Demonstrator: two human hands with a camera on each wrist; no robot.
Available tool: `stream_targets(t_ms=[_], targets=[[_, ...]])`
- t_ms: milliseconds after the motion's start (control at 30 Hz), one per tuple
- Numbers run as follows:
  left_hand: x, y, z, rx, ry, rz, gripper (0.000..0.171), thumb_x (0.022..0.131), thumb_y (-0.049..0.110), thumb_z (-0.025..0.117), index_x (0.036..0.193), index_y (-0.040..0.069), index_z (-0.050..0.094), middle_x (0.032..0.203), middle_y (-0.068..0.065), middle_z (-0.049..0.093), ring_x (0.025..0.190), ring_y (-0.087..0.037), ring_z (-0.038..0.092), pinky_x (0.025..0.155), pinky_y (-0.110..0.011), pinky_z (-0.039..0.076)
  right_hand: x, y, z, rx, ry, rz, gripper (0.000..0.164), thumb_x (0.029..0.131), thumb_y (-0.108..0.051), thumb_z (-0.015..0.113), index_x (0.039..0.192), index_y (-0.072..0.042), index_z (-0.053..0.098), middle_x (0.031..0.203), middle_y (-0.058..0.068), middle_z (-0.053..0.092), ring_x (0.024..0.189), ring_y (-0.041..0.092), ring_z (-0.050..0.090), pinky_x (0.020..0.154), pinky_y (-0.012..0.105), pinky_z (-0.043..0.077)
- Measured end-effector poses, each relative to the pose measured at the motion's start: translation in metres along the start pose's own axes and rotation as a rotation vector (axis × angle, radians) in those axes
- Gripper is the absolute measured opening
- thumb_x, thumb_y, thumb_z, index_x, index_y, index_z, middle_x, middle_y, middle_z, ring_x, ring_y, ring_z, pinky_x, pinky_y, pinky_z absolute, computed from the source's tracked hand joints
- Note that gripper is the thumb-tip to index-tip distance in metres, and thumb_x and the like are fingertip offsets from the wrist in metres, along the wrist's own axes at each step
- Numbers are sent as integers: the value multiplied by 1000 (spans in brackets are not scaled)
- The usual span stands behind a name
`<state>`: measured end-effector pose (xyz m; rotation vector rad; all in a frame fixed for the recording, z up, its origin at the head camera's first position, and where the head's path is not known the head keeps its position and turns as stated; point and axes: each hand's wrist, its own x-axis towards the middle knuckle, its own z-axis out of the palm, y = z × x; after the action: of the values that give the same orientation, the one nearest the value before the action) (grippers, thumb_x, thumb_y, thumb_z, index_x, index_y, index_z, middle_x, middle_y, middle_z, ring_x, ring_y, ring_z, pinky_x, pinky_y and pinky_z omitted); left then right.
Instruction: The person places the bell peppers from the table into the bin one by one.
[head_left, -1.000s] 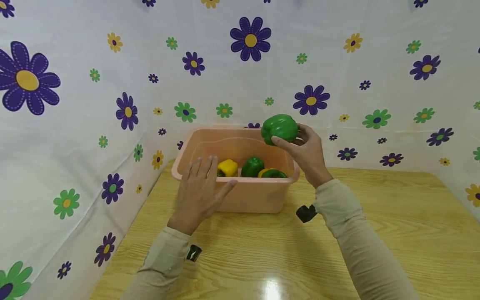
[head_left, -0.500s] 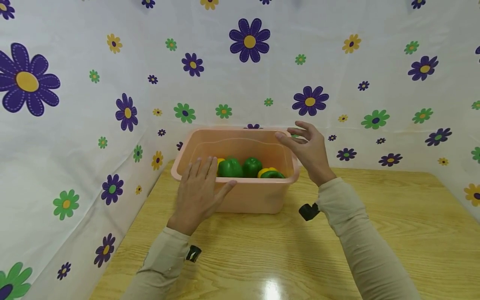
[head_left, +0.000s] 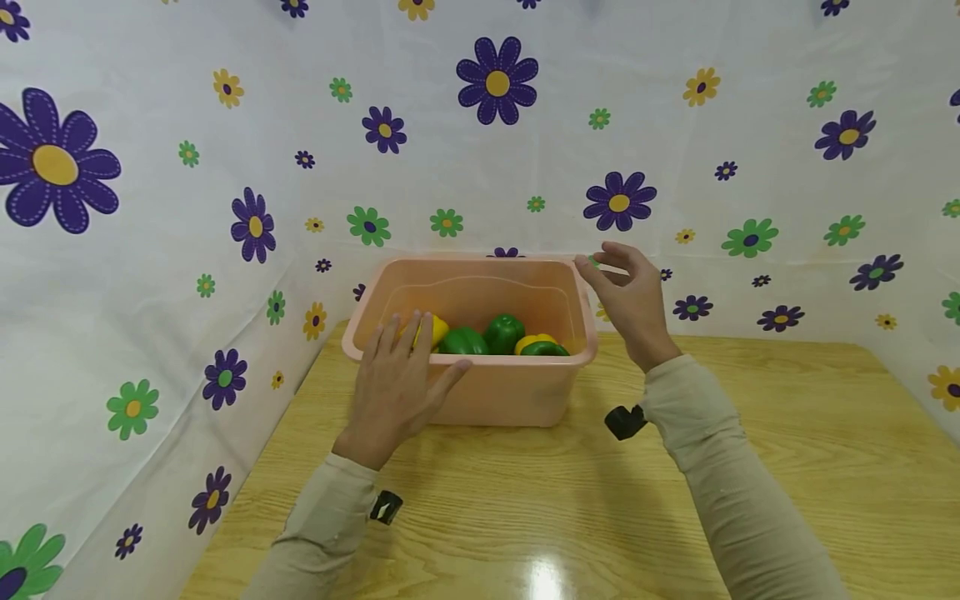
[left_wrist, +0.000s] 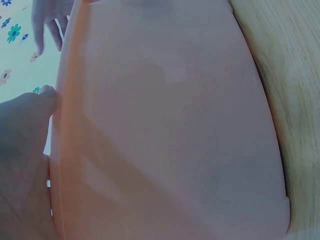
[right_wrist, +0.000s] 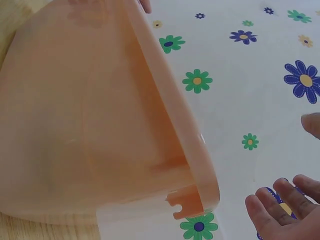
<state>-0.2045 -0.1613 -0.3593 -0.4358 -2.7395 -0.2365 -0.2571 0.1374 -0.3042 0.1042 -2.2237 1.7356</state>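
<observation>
A pink plastic tub (head_left: 510, 392) stands on the table in the head view. My left hand (head_left: 393, 387) rests on its front rim at the left, fingers straight and thumb spread along the rim. Empty, with fingers apart and lightly bent, my right hand (head_left: 630, 300) hovers by the tub's right end. Inside lie a yellow bell pepper (head_left: 435, 330) partly behind my left fingers, a green bell pepper (head_left: 463, 342), another green bell pepper (head_left: 505, 333), and at the right a yellow piece (head_left: 536, 341) and a green one (head_left: 546, 349). The front wall hides their lower parts.
The tub sits on a wood-grain table (head_left: 540, 492), near the back. A white sheet with printed flowers (head_left: 697, 167) hangs behind it and along the left side. Dark bands with small devices (head_left: 625, 422) are on both wrists.
My right hand has let go of a green bell pepper, which dropped into the tub and settled lower. The yellow pepper shifted left. The right hand drew right; the left hand stayed put.
</observation>
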Motion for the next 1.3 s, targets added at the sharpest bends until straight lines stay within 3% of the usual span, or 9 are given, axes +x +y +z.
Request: stream_targets(t_ms=[133, 267, 367, 533, 667, 833, 933, 1100, 1300], targets=[[3, -3, -5, -34, 50, 19, 85, 101, 62, 46, 155, -3, 36, 159, -22, 35, 148, -45, 26, 122, -54, 17, 1, 5, 1, -45, -3, 25, 61, 99, -41, 65, 146, -4, 50, 141, 14, 54, 129, 31, 54, 104, 45, 49], [12, -14, -15, -76, 253, 72, 64, 100, 45, 59, 140, -5, 53, 145, -24, 52, 136, -42, 44, 117, -53, 30, 2, 13, 3, -139, -39, 50, 56, 102, -34, 62, 146, -3, 48, 147, 16, 50, 133, 34, 52, 104, 47, 50], [21, -28, -20, -159, 320, 16, 53, 102, 35, 59, 136, -5, 57, 141, -25, 55, 131, -43, 48, 114, -56, 34, 1, 19, 5, -222, -95, 84, 59, 103, -32, 60, 151, -3, 43, 155, 17, 43, 139, 37, 46, 105, 50, 48], [36, -53, -22, -327, 163, -210, 58, 107, 39, 45, 149, -1, 47, 153, -25, 42, 140, -48, 38, 115, -63, 29, -2, 31, 5, -264, -218, 138, 63, 104, -27, 57, 157, -1, 32, 163, 19, 29, 144, 41, 37, 105, 53, 46], [42, -66, -19, -409, -12, -281, 71, 107, 50, 36, 157, 0, 32, 162, -24, 28, 147, -47, 27, 117, -64, 22, -4, 37, 5, -258, -253, 134, 59, 104, -19, 53, 156, 1, 33, 162, 19, 30, 141, 42, 42, 103, 51, 48], [44, -70, -15, -534, -148, -288, 86, 102, 65, 37, 162, 8, 18, 163, -18, 27, 144, -42, 33, 117, -63, 25, -3, 39, 2, -273, -266, 114, 57, 105, -16, 49, 156, 2, 32, 160, 21, 33, 137, 43, 47, 102, 51, 49], [46, -66, -14, -566, -166, -256, 90, 99, 68, 41, 163, 11, 15, 165, -14, 24, 143, -39, 34, 117, -62, 25, -1, 40, -4, -295, -273, 135, 58, 106, -17, 47, 158, 1, 29, 160, 22, 32, 138, 44, 45, 103, 52, 49], [47, -52, -13, -535, -204, -237, 98, 97, 72, 39, 163, 7, 6, 169, -14, 4, 153, -41, 13, 121, -60, 16, -1, 43, -16, -313, -264, 154, 58, 105, -16, 47, 158, 1, 29, 157, 25, 37, 137, 44, 44, 105, 51, 47], [51, -31, -7, -551, -200, -238, 105, 94, 76, 40, 163, 4, 5, 169, -18, 2, 153, -42, 11, 121, -60, 16, -3, 45, -37, -292, -270, 172, 58, 106, -15, 45, 159, 1, 25, 164, 21, 26, 144, 46, 35, 107, 53, 43]])
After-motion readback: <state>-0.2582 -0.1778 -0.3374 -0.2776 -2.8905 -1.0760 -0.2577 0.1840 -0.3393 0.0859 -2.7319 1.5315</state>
